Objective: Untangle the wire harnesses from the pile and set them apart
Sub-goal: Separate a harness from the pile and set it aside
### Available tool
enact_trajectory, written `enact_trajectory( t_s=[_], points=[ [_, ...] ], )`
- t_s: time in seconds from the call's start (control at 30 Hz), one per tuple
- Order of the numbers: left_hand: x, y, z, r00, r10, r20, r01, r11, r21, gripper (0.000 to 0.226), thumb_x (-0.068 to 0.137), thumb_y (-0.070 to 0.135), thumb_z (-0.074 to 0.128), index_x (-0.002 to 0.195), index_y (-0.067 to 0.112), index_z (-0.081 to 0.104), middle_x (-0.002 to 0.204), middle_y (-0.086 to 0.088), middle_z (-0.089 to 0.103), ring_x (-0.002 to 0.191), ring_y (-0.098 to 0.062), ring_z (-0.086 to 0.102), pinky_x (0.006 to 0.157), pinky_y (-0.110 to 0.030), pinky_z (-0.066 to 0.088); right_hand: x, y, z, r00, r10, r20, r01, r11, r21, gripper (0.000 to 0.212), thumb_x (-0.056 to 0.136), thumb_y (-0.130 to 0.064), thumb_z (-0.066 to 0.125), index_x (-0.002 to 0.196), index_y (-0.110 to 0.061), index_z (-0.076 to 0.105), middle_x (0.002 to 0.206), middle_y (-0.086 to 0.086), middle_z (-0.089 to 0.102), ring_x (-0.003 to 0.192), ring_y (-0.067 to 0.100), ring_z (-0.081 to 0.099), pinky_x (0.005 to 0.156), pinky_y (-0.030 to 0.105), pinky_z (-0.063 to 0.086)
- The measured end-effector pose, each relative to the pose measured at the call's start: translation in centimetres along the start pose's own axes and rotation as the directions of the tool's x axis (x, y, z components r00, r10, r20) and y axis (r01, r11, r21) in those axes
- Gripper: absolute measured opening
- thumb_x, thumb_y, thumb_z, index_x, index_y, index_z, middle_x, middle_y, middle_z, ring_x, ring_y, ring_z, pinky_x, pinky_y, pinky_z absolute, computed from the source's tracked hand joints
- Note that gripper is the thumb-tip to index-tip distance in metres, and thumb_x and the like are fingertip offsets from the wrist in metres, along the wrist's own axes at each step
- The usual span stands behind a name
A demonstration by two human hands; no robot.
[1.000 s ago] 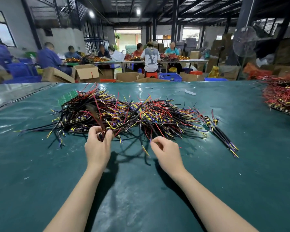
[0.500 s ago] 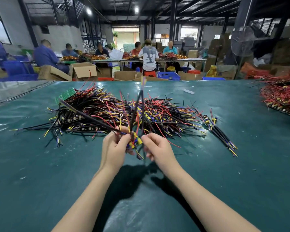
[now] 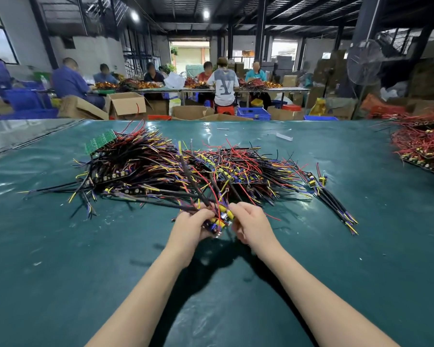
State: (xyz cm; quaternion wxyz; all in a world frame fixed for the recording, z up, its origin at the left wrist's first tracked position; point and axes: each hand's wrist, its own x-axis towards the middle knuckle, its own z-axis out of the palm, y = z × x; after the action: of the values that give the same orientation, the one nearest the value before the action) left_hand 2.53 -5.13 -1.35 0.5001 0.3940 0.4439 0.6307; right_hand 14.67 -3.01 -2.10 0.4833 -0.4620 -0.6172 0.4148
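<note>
A harness (image 3: 221, 217) in left hand (image 3: 189, 225) and right hand (image 3: 253, 225), at the pile (image 3: 148, 169)

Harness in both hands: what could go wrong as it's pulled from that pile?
The harness, gripped by the left hand and right hand, has wires running back into the pile; a tug may drag neighbours along or tighten the tangle.
Its small yellow parts sit between the two hands; hard pulling might strain their joints.
The separate bundle lies close beside the pile, so dragged wires could mix in.
</note>
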Motion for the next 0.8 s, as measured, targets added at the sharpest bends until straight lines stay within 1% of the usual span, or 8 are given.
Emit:
enact_trajectory(
  t_s=[0.13,0.23,0.33,0.43,0.5,0.57,0.63,0.8],
  points=[
    [0.9,1.5,-0.9,0.858,0.275,-0.434,-0.297,0.955,0.019,0.042,0.088,-0.006,0.047,0.053,0.016,0.054,0.036,0.011,0.053,0.033,0.001,0.047,0.036,-0.012,0.041,0.1,0.4,-0.3,0.997,-0.037,-0.069,0.03,0.995,-0.094,0.008,0.093,-0.022,0.051,0.088,-0.017,0.054,0.083,-0.002,0.051,0.07,0.015,0.054,0.055,0.028,0.047],
    [1.9,2.8,-3.5,0.676,0.257,-0.691,-0.385,0.922,-0.034,0.032,0.092,-0.001,0.045,0.065,0.016,0.046,0.038,0.012,0.054,0.032,0.003,0.048,0.039,-0.012,0.043,0.3,0.8,-0.5,0.994,-0.045,-0.098,0.03,0.988,-0.154,0.037,0.092,-0.019,0.053,0.127,-0.009,0.047,0.115,-0.001,0.041,0.077,0.01,0.05,0.049,0.016,0.048],
    [2.0,4.5,-5.9,0.541,0.195,-0.818,-0.502,0.855,-0.129,0.028,0.091,0.002,0.041,0.068,0.015,0.036,0.06,0.003,0.052,0.037,0.001,0.052,0.041,-0.015,0.047,0.6,0.9,-0.5,0.995,0.007,-0.097,-0.021,0.989,-0.145,0.046,0.091,-0.017,0.054,0.134,-0.009,0.041,0.124,0.001,0.039,0.079,0.01,0.049,0.061,0.027,0.052],
    [1.8,5.4,-6.5,0.685,0.219,-0.695,-0.475,0.857,-0.199,0.025,0.091,0.002,0.039,0.069,0.013,0.043,0.049,0.005,0.058,0.04,-0.002,0.057,0.038,-0.015,0.045,0.6,0.8,-0.5,0.998,0.005,-0.064,-0.013,0.992,-0.127,0.009,0.089,-0.013,0.056,0.094,-0.017,0.061,0.088,0.002,0.06,0.061,0.01,0.053,0.063,0.025,0.048],
    [1.3,4.6,-5.3,0.886,0.196,-0.421,-0.298,0.935,-0.192,0.033,0.09,-0.001,0.04,0.066,0.011,0.059,0.044,0.006,0.06,0.042,-0.003,0.06,0.036,-0.014,0.043,0.4,0.6,-0.2,1.0,0.009,0.026,-0.007,0.998,-0.063,0.019,0.089,-0.011,0.055,0.073,-0.02,0.06,0.064,-0.001,0.059,0.05,0.008,0.051,0.049,0.014,0.039],
    [0.7,3.2,-3.4,0.99,0.093,-0.106,-0.099,0.994,-0.053,0.036,0.09,-0.003,0.039,0.069,0.012,0.063,0.048,0.005,0.062,0.042,-0.003,0.058,0.036,-0.013,0.041,0.3,0.2,0.2,0.986,0.056,0.155,-0.074,0.991,0.112,0.021,0.092,-0.007,0.048,0.077,-0.017,0.058,0.055,-0.002,0.056,0.042,0.005,0.048,0.041,0.013,0.035],
    [0.2,2.0,-2.0,0.995,-0.012,0.098,0.004,0.997,0.082,0.031,0.092,-0.005,0.04,0.079,0.013,0.062,0.054,0.006,0.065,0.042,0.0,0.054,0.036,-0.014,0.042,0.3,-0.4,0.3,0.949,0.123,0.291,-0.203,0.943,0.264,0.016,0.089,-0.003,0.04,0.082,-0.014,0.05,0.048,-0.001,0.054,0.037,0.008,0.046,0.037,0.015,0.031],
    [0.4,1.1,-1.9,0.989,-0.034,0.141,0.014,0.99,0.142,0.023,0.092,0.0,0.045,0.084,0.015,0.061,0.064,0.008,0.068,0.051,0.002,0.059,0.042,-0.015,0.046,-0.3,-0.6,-0.5,0.916,0.077,0.394,-0.213,0.925,0.316,0.014,0.082,-0.025,0.056,0.076,-0.015,0.048,0.058,0.002,0.054,0.047,0.01,0.049,0.041,0.019,0.039]
  ],
)
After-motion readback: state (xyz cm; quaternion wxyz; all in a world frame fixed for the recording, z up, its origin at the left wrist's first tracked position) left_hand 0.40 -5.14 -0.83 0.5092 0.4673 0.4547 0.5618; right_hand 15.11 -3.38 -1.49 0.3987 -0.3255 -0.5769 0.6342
